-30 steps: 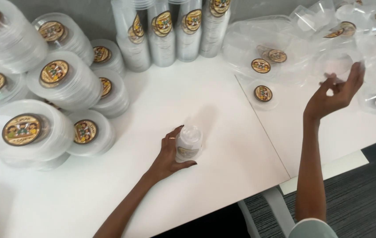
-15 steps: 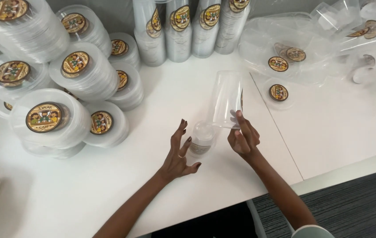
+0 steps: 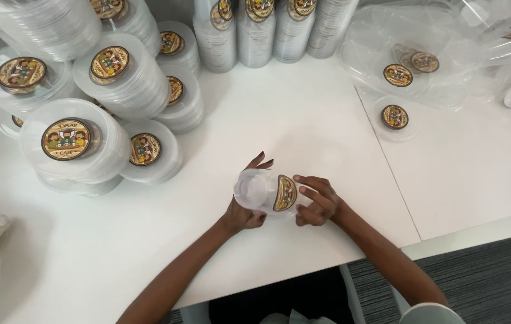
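Note:
Both hands meet at the near middle of the white table (image 3: 303,126). My left hand (image 3: 245,210) cups a clear plastic cup (image 3: 256,191) lying on its side, its open mouth towards me. My right hand (image 3: 316,201) has its fingers on a round brown and yellow sticker (image 3: 285,192) on the cup's side, and steadies the cup from the right.
Stacks of clear plastic lids with round stickers (image 3: 75,144) crowd the left of the table. Tall stacks of clear cups (image 3: 254,30) stand at the back. Clear bags with loose stickered lids (image 3: 408,63) lie at the right. The table's front edge (image 3: 471,237) is near my arms.
A second ago my right hand was raised at the far right. It came in with a clear cup, and now both hands hold one cup lying sideways with a sticker on it.

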